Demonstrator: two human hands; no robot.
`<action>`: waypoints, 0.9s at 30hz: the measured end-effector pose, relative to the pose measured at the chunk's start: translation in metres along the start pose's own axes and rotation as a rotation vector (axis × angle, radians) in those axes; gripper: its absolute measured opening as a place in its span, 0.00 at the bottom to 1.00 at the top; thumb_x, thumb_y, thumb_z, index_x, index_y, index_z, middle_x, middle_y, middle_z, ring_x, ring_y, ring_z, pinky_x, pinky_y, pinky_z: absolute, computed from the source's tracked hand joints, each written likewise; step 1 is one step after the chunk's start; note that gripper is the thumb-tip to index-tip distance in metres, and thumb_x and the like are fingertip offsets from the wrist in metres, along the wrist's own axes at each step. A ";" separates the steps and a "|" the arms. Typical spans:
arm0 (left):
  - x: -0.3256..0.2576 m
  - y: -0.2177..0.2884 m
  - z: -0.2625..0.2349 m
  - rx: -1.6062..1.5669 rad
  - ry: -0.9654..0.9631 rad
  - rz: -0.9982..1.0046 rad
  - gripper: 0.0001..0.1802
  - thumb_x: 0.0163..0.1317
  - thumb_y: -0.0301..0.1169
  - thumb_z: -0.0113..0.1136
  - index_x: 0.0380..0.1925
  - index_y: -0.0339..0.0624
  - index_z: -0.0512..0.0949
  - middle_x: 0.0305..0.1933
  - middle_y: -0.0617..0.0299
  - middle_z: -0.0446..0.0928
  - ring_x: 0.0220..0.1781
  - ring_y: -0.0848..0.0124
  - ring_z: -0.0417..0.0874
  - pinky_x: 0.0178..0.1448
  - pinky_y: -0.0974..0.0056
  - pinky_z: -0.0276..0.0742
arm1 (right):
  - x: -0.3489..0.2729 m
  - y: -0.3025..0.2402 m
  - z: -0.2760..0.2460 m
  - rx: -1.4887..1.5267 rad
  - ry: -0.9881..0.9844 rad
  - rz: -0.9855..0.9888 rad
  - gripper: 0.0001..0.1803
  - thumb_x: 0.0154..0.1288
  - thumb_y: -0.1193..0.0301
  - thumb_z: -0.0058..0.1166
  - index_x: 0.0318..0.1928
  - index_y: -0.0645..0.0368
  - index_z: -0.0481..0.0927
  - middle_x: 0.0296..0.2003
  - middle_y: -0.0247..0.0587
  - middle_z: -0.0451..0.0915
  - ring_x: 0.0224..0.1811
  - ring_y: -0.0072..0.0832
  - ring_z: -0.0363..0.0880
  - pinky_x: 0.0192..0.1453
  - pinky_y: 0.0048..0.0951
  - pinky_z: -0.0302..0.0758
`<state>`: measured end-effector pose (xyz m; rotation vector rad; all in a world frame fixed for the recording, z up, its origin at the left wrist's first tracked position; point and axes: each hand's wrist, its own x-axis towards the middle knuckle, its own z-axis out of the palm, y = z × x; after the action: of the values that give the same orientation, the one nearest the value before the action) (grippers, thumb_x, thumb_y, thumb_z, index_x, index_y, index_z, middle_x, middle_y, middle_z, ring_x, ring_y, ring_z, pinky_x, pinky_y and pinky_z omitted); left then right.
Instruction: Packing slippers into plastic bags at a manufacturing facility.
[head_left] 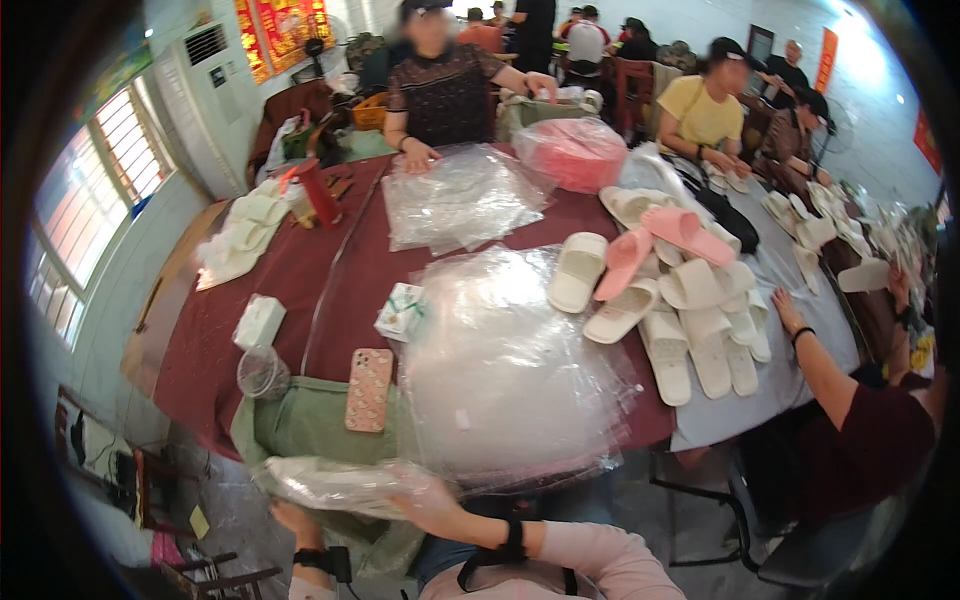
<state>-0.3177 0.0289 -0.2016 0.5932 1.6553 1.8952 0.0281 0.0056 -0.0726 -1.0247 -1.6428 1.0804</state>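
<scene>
right hand (428, 500) grips bagged slipper (340, 485) at lap, below table edge; left hand (296, 520) closure unclear | bag stack (505, 370) just ahead | slipper pile (680, 300) right, unbagged, so most packing judged left | small white-green box (403, 311), pink phone (369, 389) | far red-yellow wall banner (283, 28)

A long, clear plastic bag (345, 485), crinkled and shiny, lies almost level across the person's lap, below the near edge of the dark red table. It looks filled with something pale, but what is inside cannot be told. Its left end points to the person's left side. Its right end goes under the fingers at the bottom middle of the view.
</scene>
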 end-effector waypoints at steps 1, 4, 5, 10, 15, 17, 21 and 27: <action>-0.001 0.008 0.006 -0.121 -0.120 -0.017 0.15 0.65 0.32 0.42 0.44 0.32 0.71 0.45 0.50 0.75 0.40 0.60 0.76 0.45 0.56 0.74 | 0.007 0.004 0.004 0.078 -0.033 0.025 0.30 0.61 0.69 0.54 0.62 0.59 0.62 0.54 0.51 0.73 0.54 0.44 0.73 0.56 0.35 0.71; 0.040 0.032 -0.051 0.863 -0.201 0.479 0.15 0.65 0.32 0.41 0.43 0.33 0.72 0.42 0.51 0.76 0.39 0.59 0.78 0.44 0.56 0.75 | 0.036 -0.022 0.028 0.350 -0.221 -0.002 0.42 0.61 0.69 0.54 0.69 0.61 0.44 0.64 0.58 0.59 0.64 0.47 0.62 0.65 0.35 0.61; 0.040 0.044 -0.038 1.065 -0.239 0.488 0.15 0.65 0.33 0.41 0.42 0.33 0.72 0.41 0.51 0.76 0.38 0.59 0.78 0.43 0.55 0.75 | 0.039 -0.020 0.021 0.327 -0.180 0.013 0.42 0.61 0.69 0.54 0.69 0.61 0.44 0.64 0.58 0.59 0.64 0.47 0.62 0.65 0.35 0.61; 0.027 0.106 0.003 0.249 -0.229 0.159 0.17 0.66 0.35 0.39 0.42 0.32 0.72 0.46 0.48 0.75 0.39 0.59 0.78 0.42 0.56 0.76 | 0.041 -0.041 -0.012 0.066 -0.315 -0.260 0.39 0.63 0.67 0.52 0.69 0.60 0.46 0.65 0.59 0.56 0.66 0.49 0.58 0.67 0.40 0.58; 0.033 0.118 0.009 0.862 -0.284 0.387 0.24 0.63 0.41 0.48 0.50 0.31 0.69 0.56 0.40 0.68 0.52 0.50 0.73 0.55 0.48 0.69 | 0.027 -0.051 -0.056 -0.106 -0.415 -0.165 0.28 0.66 0.61 0.47 0.62 0.62 0.61 0.53 0.57 0.70 0.53 0.49 0.71 0.57 0.42 0.68; -0.006 0.138 0.048 0.942 -0.255 0.330 0.28 0.63 0.42 0.51 0.54 0.27 0.64 0.58 0.37 0.66 0.55 0.47 0.70 0.57 0.46 0.66 | 0.015 -0.048 -0.080 -0.094 -0.436 -0.118 0.26 0.67 0.62 0.48 0.61 0.61 0.63 0.50 0.54 0.73 0.49 0.47 0.74 0.54 0.41 0.70; -0.084 0.179 0.093 1.049 -0.214 0.292 0.36 0.63 0.42 0.55 0.59 0.21 0.58 0.61 0.32 0.62 0.59 0.43 0.67 0.61 0.43 0.62 | -0.021 -0.046 -0.124 -0.071 -0.210 -0.133 0.23 0.66 0.64 0.49 0.58 0.61 0.67 0.42 0.52 0.77 0.45 0.46 0.76 0.51 0.39 0.71; -0.141 0.138 0.177 0.856 -0.507 1.288 0.34 0.59 0.46 0.59 0.56 0.29 0.67 0.59 0.34 0.65 0.60 0.40 0.66 0.63 0.46 0.62 | -0.085 -0.048 -0.200 -0.204 0.064 0.118 0.24 0.67 0.65 0.48 0.60 0.59 0.64 0.43 0.47 0.77 0.43 0.41 0.77 0.45 0.36 0.73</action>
<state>-0.1129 0.0551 -0.0355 2.7057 1.7681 1.2530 0.2328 -0.0451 -0.0019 -1.2895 -1.6830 0.9600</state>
